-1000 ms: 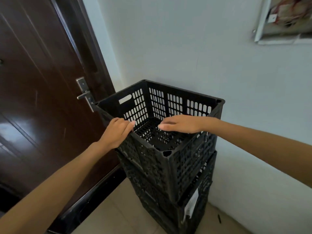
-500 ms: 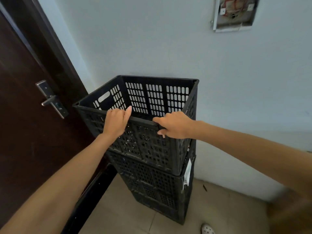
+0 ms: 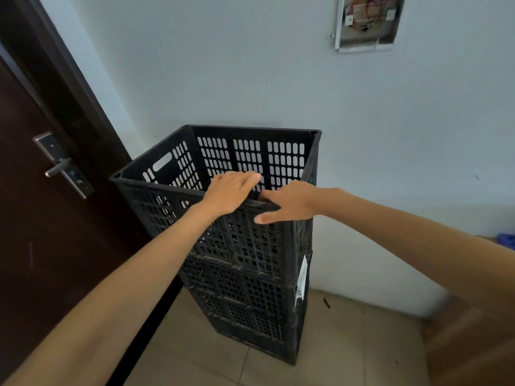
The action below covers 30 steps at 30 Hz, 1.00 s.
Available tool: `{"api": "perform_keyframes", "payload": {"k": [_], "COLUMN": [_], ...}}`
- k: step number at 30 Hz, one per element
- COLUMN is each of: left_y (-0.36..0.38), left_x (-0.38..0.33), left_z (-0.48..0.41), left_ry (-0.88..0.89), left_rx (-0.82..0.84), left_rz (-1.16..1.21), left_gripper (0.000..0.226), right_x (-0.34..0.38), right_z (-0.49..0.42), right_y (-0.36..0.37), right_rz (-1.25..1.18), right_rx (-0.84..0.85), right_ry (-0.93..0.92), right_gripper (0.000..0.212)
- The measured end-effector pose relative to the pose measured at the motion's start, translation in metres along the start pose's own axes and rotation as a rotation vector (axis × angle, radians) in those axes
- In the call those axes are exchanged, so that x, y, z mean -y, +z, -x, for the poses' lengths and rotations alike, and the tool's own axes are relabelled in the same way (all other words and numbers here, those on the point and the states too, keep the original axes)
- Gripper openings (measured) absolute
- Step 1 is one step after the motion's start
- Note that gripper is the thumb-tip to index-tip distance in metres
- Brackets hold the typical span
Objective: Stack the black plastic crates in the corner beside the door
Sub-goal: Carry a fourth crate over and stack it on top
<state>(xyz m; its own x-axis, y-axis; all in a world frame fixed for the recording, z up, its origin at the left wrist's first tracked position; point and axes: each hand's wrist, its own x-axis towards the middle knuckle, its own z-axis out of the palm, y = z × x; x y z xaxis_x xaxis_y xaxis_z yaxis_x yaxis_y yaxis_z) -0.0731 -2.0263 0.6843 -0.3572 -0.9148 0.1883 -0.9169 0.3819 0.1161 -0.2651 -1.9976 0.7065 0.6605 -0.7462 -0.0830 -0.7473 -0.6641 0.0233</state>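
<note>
Several black plastic crates (image 3: 245,288), one stack, standing on floor (image 3: 348,346) in corner just right of door (image 3: 28,232), backed toward wall. Number beneath uppermost unit uncertain; at least two. Judged near completion: final seating and squaring only.

Top crate (image 3: 250,151): uppermost in stack, upright, apparently empty, right of door handle (image 3: 62,165). For good seating:
- Press straight down on near rim, evenly from both sides.
- Check corners flush with unit beneath.
- Avoid any shove toward or away from door, to prevent lean in so tall a stack.
- Let go only once steady.

Left hand (image 3: 231,190): laid over near rim, on side nearer door. Fingers (image 3: 250,176) straight, reaching past rim into crate, gripping nothing.

Right hand (image 3: 292,204): just beside left hand, farther from door. Fingers (image 3: 267,195) straight and spread, resting on rim; thumb flat against outer wall below. No curl round rim, nothing held.

White label (image 3: 302,274): on stack's face away from door, below top crate. Print too small to read.
</note>
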Motion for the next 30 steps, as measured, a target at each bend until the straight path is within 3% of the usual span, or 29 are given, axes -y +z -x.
{"api": "perform_keyframes", "payload": {"k": [4, 10, 13, 16, 17, 20, 26, 30], "left_y": [0.002, 0.007, 0.004, -0.001, -0.001, -0.001, -0.008, 0.007], "left_x": [-0.004, -0.003, -0.006, -0.010, -0.010, -0.011, -0.071, -0.117], "left_z": [-0.004, -0.004, 0.000, 0.001, 0.001, 0.001, -0.025, -0.065], "left_ry": [-0.028, -0.058, -0.080, -0.132, -0.150, -0.228, -0.238, -0.187], "left_rx": [0.046, 0.050, 0.092, 0.098, 0.081, 0.065, 0.109, 0.239], "left_rz": [-0.008, -0.026, -0.024, 0.011, 0.017, 0.077, 0.287, 0.213], "left_gripper": [0.048, 0.049, 0.051, 0.051, 0.052, 0.052, 0.063, 0.084], "right_x": [-0.006, -0.008, -0.009, -0.023, -0.032, -0.070, -0.149, -0.177], "right_z": [-0.010, -0.010, -0.009, -0.002, 0.000, 0.007, -0.021, -0.041], "right_y": [0.025, 0.031, 0.018, -0.008, -0.014, -0.017, -0.001, 0.007], "right_rz": [0.119, 0.125, 0.100, -0.250, -0.370, -0.417, -0.197, -0.235], "right_rx": [-0.300, -0.354, -0.134, 0.216, 0.262, 0.105, -0.146, -0.122], "right_ry": [-0.057, -0.062, -0.111, -0.155, -0.155, -0.154, 0.046, 0.091], "right_gripper": [0.058, 0.048, 0.048, 0.060, 0.061, 0.051, 0.044, 0.046]}}
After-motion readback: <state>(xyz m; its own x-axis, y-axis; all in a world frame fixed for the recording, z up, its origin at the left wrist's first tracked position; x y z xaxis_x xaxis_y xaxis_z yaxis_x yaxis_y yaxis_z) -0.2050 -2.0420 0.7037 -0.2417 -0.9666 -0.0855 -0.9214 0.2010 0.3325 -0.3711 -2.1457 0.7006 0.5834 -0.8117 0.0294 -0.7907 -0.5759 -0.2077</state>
